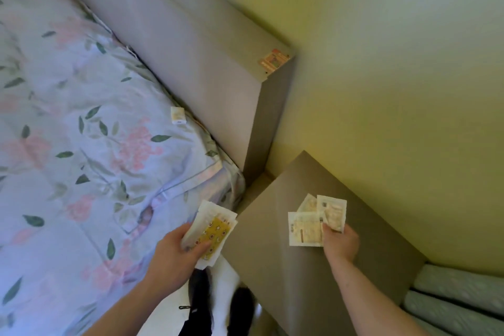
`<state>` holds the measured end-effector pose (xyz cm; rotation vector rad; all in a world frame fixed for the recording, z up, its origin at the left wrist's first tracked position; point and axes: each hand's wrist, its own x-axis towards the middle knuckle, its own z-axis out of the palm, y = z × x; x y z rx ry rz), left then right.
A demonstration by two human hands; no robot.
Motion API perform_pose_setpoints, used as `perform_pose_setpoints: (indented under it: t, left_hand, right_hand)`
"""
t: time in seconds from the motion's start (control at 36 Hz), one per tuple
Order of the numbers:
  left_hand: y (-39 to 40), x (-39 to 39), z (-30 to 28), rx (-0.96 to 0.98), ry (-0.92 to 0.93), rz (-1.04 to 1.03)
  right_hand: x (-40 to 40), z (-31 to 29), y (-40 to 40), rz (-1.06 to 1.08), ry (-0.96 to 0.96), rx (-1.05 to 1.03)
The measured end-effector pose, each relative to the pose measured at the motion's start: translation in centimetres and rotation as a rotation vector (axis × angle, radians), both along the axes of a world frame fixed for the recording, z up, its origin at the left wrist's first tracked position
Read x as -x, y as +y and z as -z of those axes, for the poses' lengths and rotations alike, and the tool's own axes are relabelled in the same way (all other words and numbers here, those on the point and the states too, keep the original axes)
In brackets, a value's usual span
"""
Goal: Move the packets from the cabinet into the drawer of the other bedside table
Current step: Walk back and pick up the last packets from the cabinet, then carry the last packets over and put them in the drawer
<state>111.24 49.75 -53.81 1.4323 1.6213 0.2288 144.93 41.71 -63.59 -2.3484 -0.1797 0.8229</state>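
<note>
Over the grey-brown bedside tabletop (300, 267) I see my right hand (339, 244), its grip pinching a fan of pale cream paper packets (308, 228) with small brown print; they hover at the tabletop's surface, and I cannot tell whether they touch it. My left hand (174, 249) is over the gap between bed and tabletop, its grip curled round a stack of white packets topped by a yellow patterned one (214, 234). Left of that lies the bed's floral quilt in pink and green (81, 131), with a small white-and-yellow box (177, 115) resting near the grey padded headboard (191, 49). Dark shoes (199, 297) stand on the floor below.
</note>
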Motion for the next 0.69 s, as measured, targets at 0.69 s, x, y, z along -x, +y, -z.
perform_pose_setpoints:
  t: [0.69]
  left_hand:
    - [-15.9,26.0,-20.8,-0.171,0.075,-0.644]
  right_hand:
    - [32.8,-28.5,-3.4,-1.062,0.278,-0.266]
